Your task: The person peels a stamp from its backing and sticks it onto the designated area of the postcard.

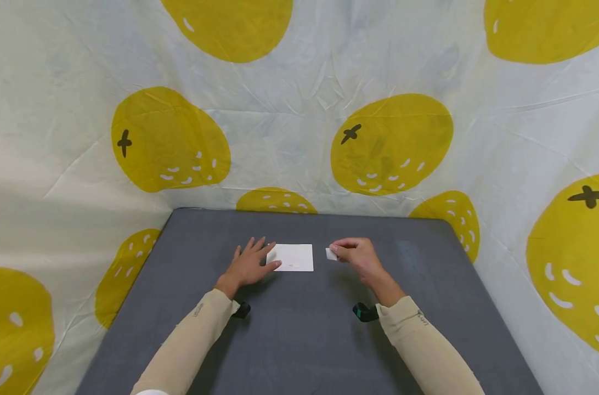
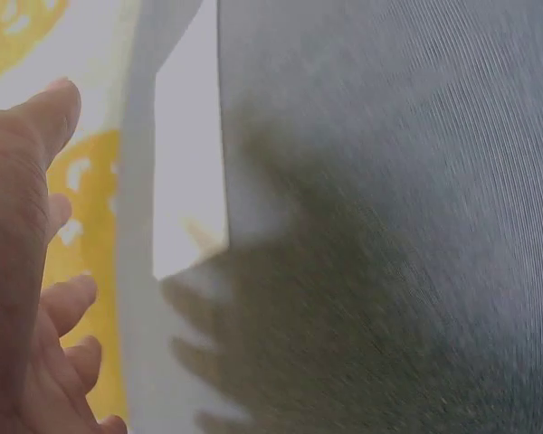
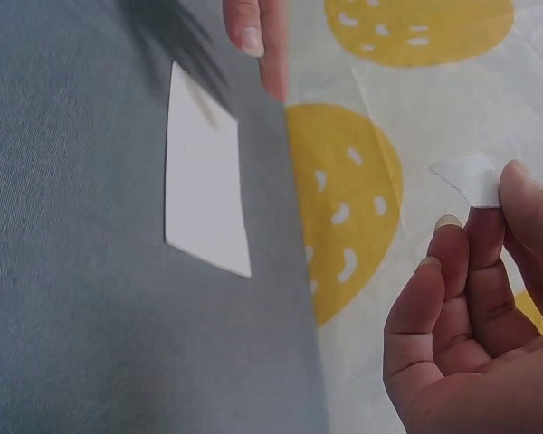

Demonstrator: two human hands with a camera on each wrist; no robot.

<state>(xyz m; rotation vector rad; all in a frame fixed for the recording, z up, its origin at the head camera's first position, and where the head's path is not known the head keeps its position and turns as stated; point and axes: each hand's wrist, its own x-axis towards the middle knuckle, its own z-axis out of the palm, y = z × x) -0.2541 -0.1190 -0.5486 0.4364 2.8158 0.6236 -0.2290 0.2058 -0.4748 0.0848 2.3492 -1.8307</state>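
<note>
A flat white paper rectangle (image 1: 294,258), like an envelope or card, lies on the dark grey table, with tiny print near its front edge. Over its left end hovers my left hand (image 1: 250,265), fingers spread and holding nothing. That hand casts a finger shadow across the near corner of the white rectangle (image 2: 190,163) in the left wrist view. To the right of the paper, my right hand (image 1: 359,257) pinches a small white paper piece (image 3: 471,178) by one corner between thumb and fingertip. The piece has a rough edge and is held up off the table.
The dark grey table (image 1: 299,340) runs back to a white curtain (image 1: 280,137) printed with big yellow fruit, which also closes off both sides. Black wrist devices (image 1: 365,312) sit under the beige sleeves (image 1: 423,345).
</note>
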